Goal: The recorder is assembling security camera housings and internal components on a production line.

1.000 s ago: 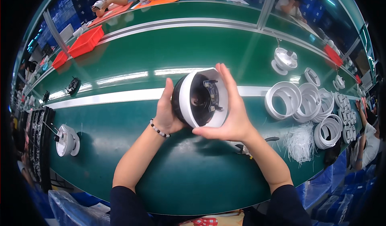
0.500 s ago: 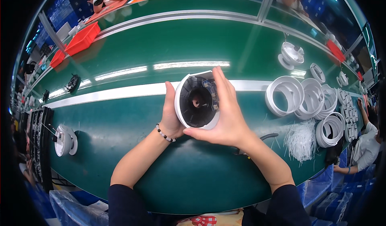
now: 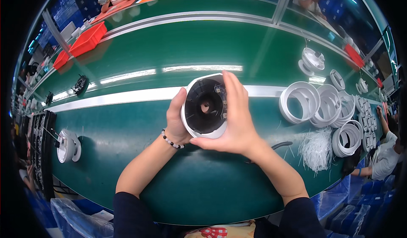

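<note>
Both hands hold one round white housing (image 3: 205, 107) with a black inside and a small hole at its middle, its open face turned up toward me. My left hand (image 3: 176, 121) cups its left and lower side, thumb along the rim; a bead bracelet sits on that wrist. My right hand (image 3: 234, 119) wraps its right side, fingers lying over the rim. The housing is held above the green conveyor belt (image 3: 127, 132), near a white stripe.
Several white rings (image 3: 299, 102) stand in rows at the right, with a bundle of white cable ties (image 3: 316, 150) and a black cable (image 3: 280, 145) near my right forearm. A white round unit (image 3: 68, 145) lies at the left. Red bins (image 3: 87, 38) sit on the far side. Another person's arm (image 3: 383, 164) shows at the right edge.
The housing has been turned in my hands: its side and lens part faced me before, now its black hollow inside faces up. My hands stayed over the same spot.
</note>
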`<action>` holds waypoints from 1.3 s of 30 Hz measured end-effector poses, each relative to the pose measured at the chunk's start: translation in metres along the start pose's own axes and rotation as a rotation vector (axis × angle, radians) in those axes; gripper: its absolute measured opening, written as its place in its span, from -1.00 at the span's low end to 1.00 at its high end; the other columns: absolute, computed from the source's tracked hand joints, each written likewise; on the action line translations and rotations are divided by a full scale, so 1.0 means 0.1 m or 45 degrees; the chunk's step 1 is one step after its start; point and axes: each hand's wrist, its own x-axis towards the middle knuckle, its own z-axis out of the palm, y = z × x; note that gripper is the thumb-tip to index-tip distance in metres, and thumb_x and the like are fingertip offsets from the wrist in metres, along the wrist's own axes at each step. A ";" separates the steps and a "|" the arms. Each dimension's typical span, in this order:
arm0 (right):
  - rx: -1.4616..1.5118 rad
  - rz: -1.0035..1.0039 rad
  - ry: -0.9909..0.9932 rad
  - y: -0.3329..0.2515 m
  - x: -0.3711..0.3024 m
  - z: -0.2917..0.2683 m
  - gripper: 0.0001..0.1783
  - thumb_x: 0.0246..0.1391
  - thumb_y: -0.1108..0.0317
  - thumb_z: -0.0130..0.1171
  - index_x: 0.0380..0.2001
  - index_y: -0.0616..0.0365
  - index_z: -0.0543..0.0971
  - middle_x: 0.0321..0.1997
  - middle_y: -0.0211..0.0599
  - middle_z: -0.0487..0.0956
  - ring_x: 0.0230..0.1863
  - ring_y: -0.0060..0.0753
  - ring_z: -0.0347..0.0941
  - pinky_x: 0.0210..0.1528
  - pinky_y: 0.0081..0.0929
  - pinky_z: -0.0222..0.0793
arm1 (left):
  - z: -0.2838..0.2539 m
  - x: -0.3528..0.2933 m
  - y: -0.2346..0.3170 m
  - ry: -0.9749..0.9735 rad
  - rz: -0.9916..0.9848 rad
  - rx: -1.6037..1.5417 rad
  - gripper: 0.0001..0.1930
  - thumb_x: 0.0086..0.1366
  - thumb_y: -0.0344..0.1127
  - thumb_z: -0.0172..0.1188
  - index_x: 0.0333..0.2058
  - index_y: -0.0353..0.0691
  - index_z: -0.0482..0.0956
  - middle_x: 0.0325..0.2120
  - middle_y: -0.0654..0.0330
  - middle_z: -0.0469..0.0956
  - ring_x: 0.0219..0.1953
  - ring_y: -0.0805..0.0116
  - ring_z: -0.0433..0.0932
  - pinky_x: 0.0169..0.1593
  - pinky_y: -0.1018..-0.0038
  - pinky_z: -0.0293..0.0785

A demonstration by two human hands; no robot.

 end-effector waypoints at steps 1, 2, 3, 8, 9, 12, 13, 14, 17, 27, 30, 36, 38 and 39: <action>-0.010 0.021 0.078 -0.01 -0.02 0.02 0.31 -0.65 -0.02 0.42 0.12 0.43 -0.09 0.16 0.20 0.01 0.15 0.18 -0.03 0.13 -0.07 -0.06 | 0.00 0.00 0.00 -0.015 0.043 0.028 -0.38 0.21 0.12 -0.24 0.02 -0.32 0.23 -0.07 0.05 0.35 -0.04 0.27 0.37 0.05 0.34 0.30; -0.004 0.019 0.082 0.00 -0.02 0.02 0.34 -0.66 -0.03 0.42 0.15 0.38 -0.13 0.17 0.18 -0.01 0.16 0.17 -0.05 0.13 -0.07 -0.06 | 0.00 0.01 0.00 -0.030 0.084 0.057 -0.41 0.19 0.07 -0.20 0.02 -0.32 0.23 -0.06 0.05 0.35 -0.04 0.26 0.37 0.04 0.35 0.30; -0.010 0.024 0.091 0.01 -0.02 0.01 0.34 -0.66 -0.03 0.42 0.15 0.38 -0.13 0.17 0.18 -0.01 0.16 0.17 -0.05 0.13 -0.07 -0.06 | 0.03 0.01 -0.03 0.021 0.109 0.037 -0.44 0.17 0.00 -0.15 0.01 -0.33 0.24 -0.12 0.07 0.38 -0.07 0.27 0.38 0.01 0.36 0.32; -0.039 -0.035 0.079 0.03 0.05 0.08 0.33 -0.66 -0.03 0.41 0.15 0.39 -0.11 0.17 0.12 -0.01 0.16 0.17 -0.06 0.11 -0.08 -0.04 | -0.14 0.01 0.04 0.054 0.126 0.069 -0.29 0.09 0.22 -0.20 0.04 -0.25 0.23 -0.04 0.04 0.32 -0.02 0.19 0.34 0.04 0.27 0.30; -0.034 -0.015 0.067 0.02 0.06 0.08 0.32 -0.67 -0.03 0.41 0.12 0.43 -0.07 0.16 0.12 -0.01 0.14 0.15 -0.04 0.11 -0.10 -0.03 | -0.22 0.00 0.04 0.061 0.099 0.080 -0.26 0.09 0.25 -0.22 0.07 -0.25 0.19 -0.01 0.05 0.29 0.01 0.18 0.32 0.06 0.28 0.28; -0.128 0.000 0.101 0.03 -0.01 0.06 0.28 -0.66 -0.04 0.41 0.09 0.48 -0.02 0.14 0.14 0.02 0.10 0.14 0.01 0.10 -0.13 0.00 | -0.08 0.00 0.03 -0.006 -0.011 0.059 -0.36 0.13 0.07 -0.05 0.07 -0.26 0.16 -0.09 0.09 0.35 -0.04 0.25 0.35 0.05 0.33 0.29; -0.101 -0.015 0.102 0.02 0.01 0.05 0.27 -0.67 -0.05 0.40 0.08 0.49 0.01 0.13 0.15 0.03 0.08 0.13 0.03 0.09 -0.14 0.01 | -0.13 -0.04 0.06 -0.059 -0.039 0.083 -0.35 0.11 0.07 0.00 0.06 -0.26 0.17 -0.04 0.09 0.31 0.01 0.23 0.32 0.09 0.32 0.25; -0.072 -0.030 0.103 0.03 0.04 0.04 0.26 -0.67 -0.06 0.40 0.07 0.50 0.03 0.12 0.16 0.04 0.06 0.13 0.04 0.09 -0.14 0.02 | -0.14 -0.07 0.08 -0.070 -0.047 0.173 -0.36 0.12 0.04 0.01 0.06 -0.26 0.16 -0.04 0.09 0.31 0.00 0.24 0.32 0.09 0.34 0.26; -0.068 -0.070 0.109 0.05 0.04 0.06 0.25 -0.66 -0.07 0.40 0.05 0.52 0.06 0.10 0.16 0.07 0.04 0.12 0.07 0.07 -0.16 0.04 | -0.06 -0.05 0.12 -0.026 -0.058 0.306 -0.45 0.12 -0.09 -0.01 0.02 -0.29 0.21 -0.12 0.11 0.37 -0.06 0.28 0.37 0.02 0.39 0.32; -0.187 0.187 -0.015 0.28 0.00 0.02 0.21 -0.42 -0.14 0.32 0.15 0.37 -0.07 0.24 0.19 -0.10 0.25 0.21 -0.19 0.22 -0.08 -0.18 | -0.26 0.33 0.28 0.568 0.070 0.133 -0.63 0.14 -0.15 -0.07 -0.16 -0.27 0.40 -0.20 0.10 0.46 -0.15 0.21 0.45 -0.04 0.28 0.37; -0.314 0.111 0.135 0.38 0.01 -0.38 -0.12 -0.34 -0.03 0.31 0.03 0.24 0.25 0.18 0.03 0.12 0.18 0.07 0.00 0.18 -0.15 -0.04 | -0.57 0.45 0.71 0.599 0.207 0.229 -0.63 0.15 -0.15 -0.05 -0.17 -0.29 0.38 -0.18 0.05 0.45 -0.12 0.19 0.43 0.01 0.27 0.34; -1.326 0.587 -0.128 0.84 0.11 -1.36 -0.84 -0.27 0.31 0.22 -0.65 0.18 0.54 -0.52 -0.12 0.52 -0.42 -0.09 0.48 -0.42 -0.27 0.42 | -1.71 0.72 1.21 0.871 0.214 0.347 -0.76 0.18 -0.27 -0.03 -0.23 -0.29 0.36 -0.25 0.06 0.47 -0.19 0.22 0.46 -0.07 0.28 0.41; -1.503 0.624 -0.209 1.03 0.06 -1.49 -0.93 -0.35 0.55 0.07 -0.66 0.22 0.53 -0.50 -0.08 0.52 -0.39 -0.10 0.49 -0.41 -0.32 0.44 | -1.95 0.77 1.26 1.002 0.266 0.398 -0.76 0.15 -0.35 0.03 -0.23 -0.34 0.37 -0.28 0.05 0.48 -0.21 0.23 0.47 -0.09 0.31 0.42; -1.565 0.576 -0.224 1.13 -0.02 -1.55 -0.94 -0.35 0.55 0.08 -0.66 0.21 0.53 -0.51 -0.07 0.52 -0.40 -0.10 0.49 -0.42 -0.31 0.44 | -1.90 0.80 1.19 1.067 0.303 0.547 -0.74 0.17 -0.31 0.02 -0.20 -0.33 0.39 -0.26 0.06 0.49 -0.21 0.25 0.49 -0.10 0.38 0.42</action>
